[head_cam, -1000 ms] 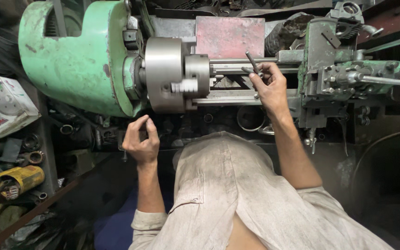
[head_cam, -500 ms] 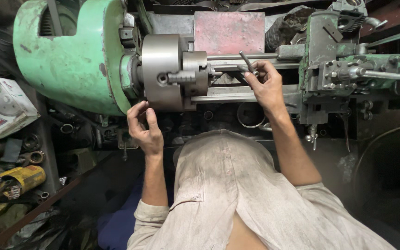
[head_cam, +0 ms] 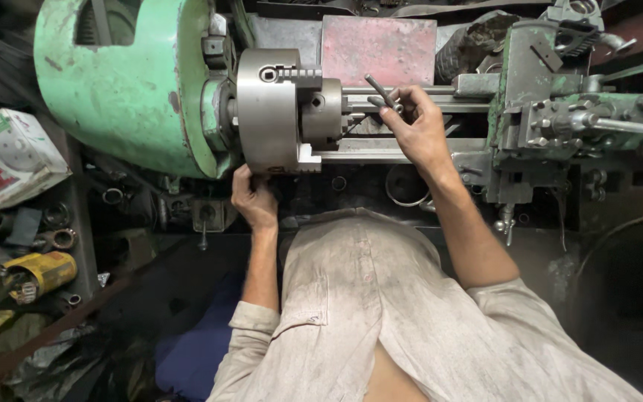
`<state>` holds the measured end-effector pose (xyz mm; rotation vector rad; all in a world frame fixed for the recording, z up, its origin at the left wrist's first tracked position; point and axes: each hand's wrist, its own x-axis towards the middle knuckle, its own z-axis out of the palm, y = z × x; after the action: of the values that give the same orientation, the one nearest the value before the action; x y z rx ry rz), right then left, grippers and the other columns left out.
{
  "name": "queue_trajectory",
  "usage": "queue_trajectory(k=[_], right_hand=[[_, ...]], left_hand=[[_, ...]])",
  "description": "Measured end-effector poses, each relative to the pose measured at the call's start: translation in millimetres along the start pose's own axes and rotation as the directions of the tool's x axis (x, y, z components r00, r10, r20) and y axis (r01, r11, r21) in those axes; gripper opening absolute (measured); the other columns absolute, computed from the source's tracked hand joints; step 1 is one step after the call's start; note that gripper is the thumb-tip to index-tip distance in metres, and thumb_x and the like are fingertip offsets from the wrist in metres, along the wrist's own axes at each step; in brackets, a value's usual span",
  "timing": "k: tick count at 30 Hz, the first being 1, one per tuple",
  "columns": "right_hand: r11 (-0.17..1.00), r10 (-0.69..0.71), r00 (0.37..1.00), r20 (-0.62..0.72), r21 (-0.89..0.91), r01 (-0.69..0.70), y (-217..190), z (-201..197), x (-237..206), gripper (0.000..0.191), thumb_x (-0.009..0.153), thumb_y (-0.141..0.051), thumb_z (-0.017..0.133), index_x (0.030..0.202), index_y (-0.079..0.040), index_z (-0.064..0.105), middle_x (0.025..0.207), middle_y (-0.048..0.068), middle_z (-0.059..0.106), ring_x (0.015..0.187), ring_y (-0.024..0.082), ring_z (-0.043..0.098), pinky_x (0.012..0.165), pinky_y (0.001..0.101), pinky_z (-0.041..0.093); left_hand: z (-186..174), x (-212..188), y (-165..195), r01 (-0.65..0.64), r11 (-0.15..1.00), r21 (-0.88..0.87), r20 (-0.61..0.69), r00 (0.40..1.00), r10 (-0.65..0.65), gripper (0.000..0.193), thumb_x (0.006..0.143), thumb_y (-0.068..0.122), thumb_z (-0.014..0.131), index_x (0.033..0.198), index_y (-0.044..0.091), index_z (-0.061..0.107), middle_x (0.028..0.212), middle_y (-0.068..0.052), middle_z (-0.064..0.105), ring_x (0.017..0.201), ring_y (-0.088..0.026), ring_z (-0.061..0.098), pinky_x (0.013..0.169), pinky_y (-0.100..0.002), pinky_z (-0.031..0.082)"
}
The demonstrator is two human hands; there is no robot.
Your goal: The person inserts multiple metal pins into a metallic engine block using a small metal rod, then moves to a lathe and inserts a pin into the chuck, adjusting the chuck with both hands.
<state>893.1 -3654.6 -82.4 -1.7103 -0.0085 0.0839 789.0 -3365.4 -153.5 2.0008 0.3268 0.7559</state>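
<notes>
A green lathe headstock (head_cam: 124, 89) carries a steel chuck (head_cam: 269, 108) with stepped jaws. My left hand (head_cam: 253, 199) reaches up from below and grips the lower rim of the chuck. My right hand (head_cam: 418, 130) is over the lathe bed, just right of the jaws, and holds a short dark metal rod (head_cam: 382, 91) that sticks up and to the left from my fingers. A steel bar (head_cam: 411, 100) runs right from the chuck toward the green tool post (head_cam: 552, 112).
A reddish metal plate (head_cam: 379, 48) lies behind the bed. A white box (head_cam: 5, 156) and a yellow tool (head_cam: 35, 274) sit among scrap parts on the left shelf. A long handle (head_cam: 634, 126) projects right from the carriage.
My left hand rose from below the machine and took hold of the chuck's lower rim. My right hand stayed by the bed with the rod.
</notes>
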Motion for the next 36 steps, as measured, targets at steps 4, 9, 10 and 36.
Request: queue_trajectory(k=[4,9,10,36], right_hand=[[0.998,-0.026,0.998,0.058,-0.06,0.03,-10,0,7,0.018,0.1,0.0,0.072,0.113,-0.002,0.061,0.094,-0.002,0.061,0.086,0.005,0.056,0.078,0.0222,0.048],[0.987,-0.104,0.994,0.023,-0.121,0.106,-25,-6,17,0.018,0.099,0.0,0.07,0.113,-0.002,0.059,0.101,-0.002,0.067,0.09,0.005,0.058,0.081,0.0223,0.049],[0.985,-0.105,0.994,0.002,-0.135,0.105,-27,-6,17,0.018,0.1,-0.001,0.071,0.114,-0.002,0.059,0.099,-0.002,0.066,0.089,0.005,0.058,0.08,0.0225,0.049],[0.991,-0.098,0.993,-0.071,-0.097,0.091,2,-20,-3,0.02,0.098,0.003,0.073,0.114,-0.002,0.061,0.096,-0.003,0.064,0.085,0.001,0.056,0.074,0.0183,0.046]], left_hand=[[-21,-11,-6,-0.014,0.998,0.059,0.05,0.999,0.011,0.032,0.094,-0.002,0.07,0.125,0.003,0.063,0.115,-0.016,0.071,0.1,-0.029,0.071,0.085,-0.036,0.058],[-85,-18,-29,-0.098,0.847,0.522,0.109,0.993,0.047,0.038,0.1,0.012,0.08,0.133,0.013,0.06,0.123,-0.01,0.071,0.112,-0.033,0.072,0.106,-0.045,0.058],[-98,-15,-36,-0.107,0.76,0.641,0.112,0.993,0.045,0.054,0.089,0.02,0.083,0.134,0.008,0.056,0.127,-0.016,0.066,0.114,-0.039,0.07,0.105,-0.048,0.055],[-80,3,-9,-0.159,0.679,0.717,0.199,0.98,0.02,0.045,0.093,0.033,0.081,0.124,0.005,0.067,0.112,-0.021,0.07,0.105,-0.04,0.067,0.097,-0.046,0.053]])
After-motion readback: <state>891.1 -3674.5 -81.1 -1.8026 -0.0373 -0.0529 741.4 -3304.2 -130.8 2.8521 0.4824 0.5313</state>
